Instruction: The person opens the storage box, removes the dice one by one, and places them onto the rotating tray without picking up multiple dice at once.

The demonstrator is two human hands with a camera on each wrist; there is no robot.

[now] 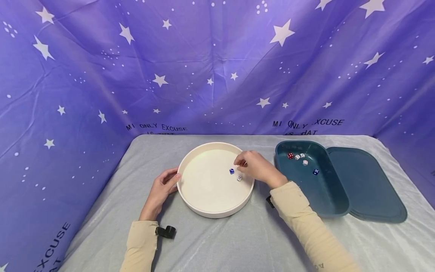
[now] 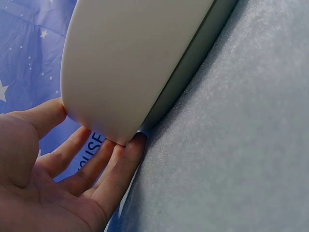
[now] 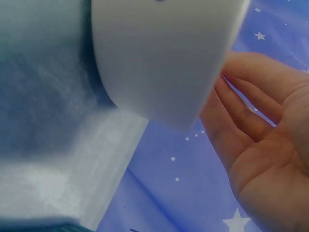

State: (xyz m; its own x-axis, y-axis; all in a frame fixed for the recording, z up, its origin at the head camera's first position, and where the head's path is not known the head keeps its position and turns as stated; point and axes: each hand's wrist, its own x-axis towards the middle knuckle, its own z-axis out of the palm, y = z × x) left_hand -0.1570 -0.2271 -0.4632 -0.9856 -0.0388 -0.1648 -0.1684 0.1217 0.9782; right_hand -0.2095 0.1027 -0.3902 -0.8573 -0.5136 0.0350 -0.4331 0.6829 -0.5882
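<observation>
A round cream tray (image 1: 204, 196) with a raised wall sits on the cloth. My left hand (image 1: 163, 187) grips its left side, thumb at the rim; in the left wrist view the fingers (image 2: 118, 169) reach to its lower edge. My right hand (image 1: 256, 166) is over the tray's right part, its fingers bent downward. Close by its fingertips lie a blue die (image 1: 232, 171) and a white die (image 1: 239, 178) on the tray floor. In the right wrist view the tray wall (image 3: 154, 63) hides the fingertips, so I cannot tell whether they pinch a die.
Right of the tray stands a dark teal box (image 1: 306, 192) holding a red die (image 1: 290, 155), several white dice (image 1: 305, 163) and a blue die (image 1: 315, 172). Its flat lid (image 1: 370, 185) lies against its right side. A purple star-patterned curtain (image 1: 210, 94) hangs behind the grey cloth-covered table (image 1: 217, 241).
</observation>
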